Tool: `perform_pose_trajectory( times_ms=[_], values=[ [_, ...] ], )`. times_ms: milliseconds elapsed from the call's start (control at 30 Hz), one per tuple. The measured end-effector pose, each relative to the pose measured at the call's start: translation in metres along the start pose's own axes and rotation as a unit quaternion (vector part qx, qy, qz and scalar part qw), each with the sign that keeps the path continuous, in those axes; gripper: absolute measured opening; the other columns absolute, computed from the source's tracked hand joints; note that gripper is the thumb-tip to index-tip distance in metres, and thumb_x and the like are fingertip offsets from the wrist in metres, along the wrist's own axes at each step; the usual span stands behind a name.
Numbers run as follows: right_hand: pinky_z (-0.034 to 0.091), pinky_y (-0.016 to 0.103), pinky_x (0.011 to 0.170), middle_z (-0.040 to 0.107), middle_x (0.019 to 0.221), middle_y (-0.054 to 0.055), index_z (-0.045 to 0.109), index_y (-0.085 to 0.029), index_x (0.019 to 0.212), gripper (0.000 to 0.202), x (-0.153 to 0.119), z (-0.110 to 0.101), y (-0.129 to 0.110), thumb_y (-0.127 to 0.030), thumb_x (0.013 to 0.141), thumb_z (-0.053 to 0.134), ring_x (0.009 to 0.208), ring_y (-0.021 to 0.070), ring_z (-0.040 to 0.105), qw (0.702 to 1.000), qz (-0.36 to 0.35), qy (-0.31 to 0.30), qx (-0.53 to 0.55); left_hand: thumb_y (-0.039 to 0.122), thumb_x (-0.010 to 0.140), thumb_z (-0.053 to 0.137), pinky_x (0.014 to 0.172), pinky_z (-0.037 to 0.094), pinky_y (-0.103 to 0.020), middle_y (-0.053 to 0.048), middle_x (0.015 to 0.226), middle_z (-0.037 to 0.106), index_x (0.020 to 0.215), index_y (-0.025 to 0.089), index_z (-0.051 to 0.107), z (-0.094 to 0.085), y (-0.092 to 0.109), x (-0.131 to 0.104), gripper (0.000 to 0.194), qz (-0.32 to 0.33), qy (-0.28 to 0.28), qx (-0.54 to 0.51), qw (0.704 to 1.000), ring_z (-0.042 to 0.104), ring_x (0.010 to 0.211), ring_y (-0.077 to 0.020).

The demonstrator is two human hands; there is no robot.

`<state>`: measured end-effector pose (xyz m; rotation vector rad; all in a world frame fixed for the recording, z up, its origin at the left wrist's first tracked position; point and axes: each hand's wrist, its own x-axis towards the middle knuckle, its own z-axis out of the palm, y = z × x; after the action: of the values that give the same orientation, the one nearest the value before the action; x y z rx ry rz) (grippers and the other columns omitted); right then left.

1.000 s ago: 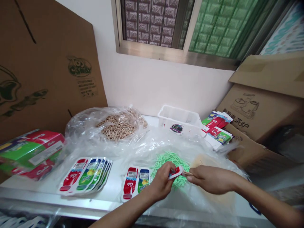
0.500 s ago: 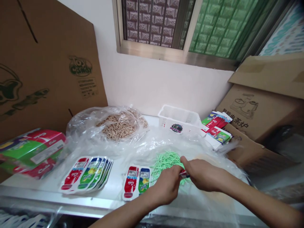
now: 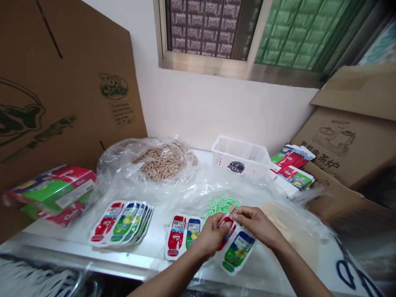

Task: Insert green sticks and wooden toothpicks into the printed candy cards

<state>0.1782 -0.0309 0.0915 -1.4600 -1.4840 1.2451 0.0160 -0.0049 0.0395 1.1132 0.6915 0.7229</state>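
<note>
Under a barred window (image 3: 213, 29), a white table (image 3: 78, 233) carries the things around the two hands. Between thumb and fingers, the left hand (image 3: 213, 236) pinches the red half of a double card (image 3: 239, 251), and the green half reaches out free below the right hand (image 3: 255, 220). This grip probably gives steadiness and leaves the upper edge open to work on. At this edge the right hand has its fingertips narrow together, near a pale stick end (image 3: 232, 208); I cannot tell whether they grip stick or card. Green sticks (image 3: 221, 204) lie just beyond both hands, perhaps for easy reach. Another double card (image 3: 175, 239) lies flat just beside the left hand, while a fanned stack of cards (image 3: 131, 220) lies farther left, perhaps to give the hands room. Beyond the left hand, brown sticks (image 3: 161, 167) lie in a clear bag (image 3: 113, 163), whose plastic probably prevents scattering.
</note>
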Motion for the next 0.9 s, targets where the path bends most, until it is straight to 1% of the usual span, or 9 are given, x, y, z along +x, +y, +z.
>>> perform_pose_trajectory(
  times_ms=[67, 167, 267, 367, 433, 567, 700, 800, 900],
  values=[
    [0.036, 0.022, 0.055, 0.054, 0.061, -0.002, 0.06, -0.015, 0.071, 0.026, 0.002, 0.006, 0.005, -0.038, 0.079, 0.053, 0.056, 0.0111, 0.047, 1.0, 0.0, 0.023, 0.001, 0.041, 0.071, 0.064, 0.058, 0.04, -0.023, 0.001, 0.067, 0.057, 0.085, 0.014, 0.058, -0.001, 0.0, -0.003, 0.031, -0.005, 0.009, -0.011, 1.0, 0.05, 0.058, -0.0114],
    [0.033, 0.021, 0.053, 0.049, 0.057, -0.004, 0.059, -0.015, 0.066, 0.025, 0.005, 0.01, 0.008, -0.036, 0.079, 0.052, 0.055, 0.0102, 0.043, 0.999, -0.01, 0.035, -0.031, 0.04, 0.069, 0.067, 0.058, 0.04, -0.022, 0.0, 0.067, 0.057, 0.082, 0.014, 0.058, -0.001, 0.003, -0.006, 0.03, -0.008, 0.006, -0.024, 1.0, 0.05, 0.058, -0.0103],
    [0.031, 0.02, 0.051, 0.047, 0.056, -0.004, 0.057, -0.016, 0.062, 0.025, 0.006, 0.012, 0.009, -0.034, 0.079, 0.049, 0.054, 0.01, 0.042, 0.995, -0.013, 0.066, -0.08, 0.042, 0.071, 0.066, 0.061, 0.043, -0.023, -0.002, 0.068, 0.059, 0.081, 0.013, 0.059, -0.001, 0.004, -0.006, 0.031, -0.019, 0.005, -0.057, 0.998, 0.054, 0.06, -0.0122],
    [0.031, 0.02, 0.051, 0.047, 0.056, -0.004, 0.056, -0.017, 0.062, 0.022, 0.004, 0.015, 0.009, -0.031, 0.078, 0.05, 0.056, 0.0107, 0.044, 0.987, -0.013, 0.108, -0.115, 0.044, 0.072, 0.064, 0.063, 0.045, -0.026, -0.002, 0.067, 0.059, 0.085, 0.014, 0.059, -0.001, 0.002, -0.007, 0.033, -0.02, 0.024, -0.079, 0.996, 0.056, 0.062, -0.0145],
    [0.033, 0.02, 0.052, 0.049, 0.058, -0.004, 0.056, -0.017, 0.064, 0.02, 0.001, 0.017, 0.008, -0.031, 0.077, 0.05, 0.057, 0.0112, 0.045, 0.987, -0.015, 0.119, -0.102, 0.044, 0.073, 0.063, 0.063, 0.045, -0.026, -0.001, 0.066, 0.058, 0.084, 0.014, 0.058, -0.002, 0.0, -0.007, 0.032, -0.01, 0.034, -0.076, 0.996, 0.056, 0.062, -0.0146],
    [0.038, 0.021, 0.055, 0.053, 0.062, -0.003, 0.056, -0.017, 0.068, 0.02, -0.003, 0.022, 0.005, -0.034, 0.078, 0.051, 0.059, 0.0121, 0.048, 0.994, -0.011, 0.106, -0.028, 0.044, 0.076, 0.06, 0.059, 0.043, -0.024, 0.0, 0.066, 0.057, 0.084, 0.014, 0.058, -0.003, -0.002, -0.008, 0.031, 0.004, 0.03, -0.057, 0.998, 0.054, 0.059, -0.0129],
    [0.04, 0.023, 0.058, 0.06, 0.07, 0.0, 0.062, -0.016, 0.083, 0.026, -0.002, 0.027, 0.002, -0.041, 0.079, 0.054, 0.064, 0.0147, 0.053, 0.994, -0.012, 0.109, 0.026, 0.042, 0.076, 0.062, 0.061, 0.043, -0.024, -0.001, 0.068, 0.058, 0.087, 0.013, 0.058, -0.001, 0.0, -0.009, 0.031, 0.013, 0.023, -0.055, 0.998, 0.053, 0.061, -0.0127],
    [0.039, 0.023, 0.055, 0.058, 0.066, -0.001, 0.062, -0.016, 0.081, 0.028, 0.001, 0.029, 0.003, -0.042, 0.079, 0.053, 0.06, 0.0137, 0.051, 0.993, -0.014, 0.113, 0.035, 0.043, 0.075, 0.063, 0.061, 0.043, -0.024, -0.001, 0.068, 0.058, 0.087, 0.013, 0.058, 0.0, 0.002, -0.01, 0.032, 0.01, 0.023, -0.068, 0.997, 0.054, 0.062, -0.0132],
    [0.036, 0.022, 0.052, 0.054, 0.061, -0.003, 0.059, -0.017, 0.077, 0.024, 0.002, 0.029, 0.005, -0.04, 0.078, 0.054, 0.056, 0.0119, 0.048, 0.992, -0.005, 0.122, 0.008, 0.045, 0.075, 0.061, 0.06, 0.043, -0.025, -0.001, 0.066, 0.057, 0.088, 0.013, 0.058, 0.001, 0.002, -0.012, 0.034, 0.002, 0.028, -0.088, 0.996, 0.053, 0.058, -0.0128]
  ],
)
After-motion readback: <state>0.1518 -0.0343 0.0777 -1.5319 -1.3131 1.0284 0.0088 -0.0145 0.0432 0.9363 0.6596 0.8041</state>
